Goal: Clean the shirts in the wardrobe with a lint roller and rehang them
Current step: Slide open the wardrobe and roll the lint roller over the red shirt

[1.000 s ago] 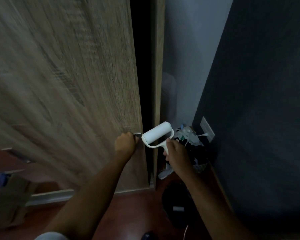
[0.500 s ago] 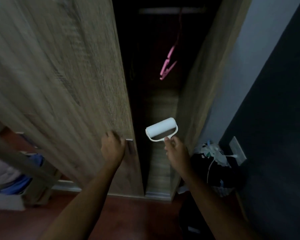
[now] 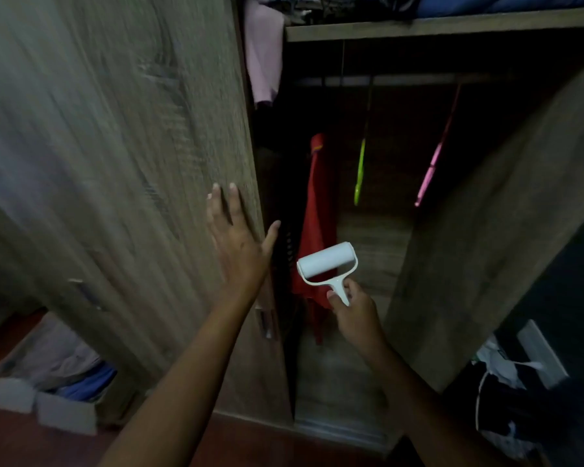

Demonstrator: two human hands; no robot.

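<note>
The wooden wardrobe door (image 3: 122, 170) stands slid to the left, blurred. My left hand (image 3: 238, 244) lies flat against its right edge, fingers spread, holding nothing. My right hand (image 3: 353, 310) grips the handle of a white lint roller (image 3: 327, 264), held in front of the dark wardrobe opening. Inside, a red shirt (image 3: 317, 227) hangs from the rail (image 3: 402, 79), just behind the roller. To its right hang an empty green hanger (image 3: 360, 170) and an empty pink hanger (image 3: 432, 166).
A shelf (image 3: 435, 26) above the rail carries folded clothes, and a pink cloth (image 3: 263, 52) droops from it. The wardrobe's right side panel (image 3: 493, 230) angles inward. A box of clothes (image 3: 58, 375) sits low left. A wall socket (image 3: 540, 352) and a pile of bags (image 3: 506, 392) are low right.
The door has slid further left and the opening is wider, showing the red shirt and hangers. My left hand let go of the door handle and now presses flat on the door.
</note>
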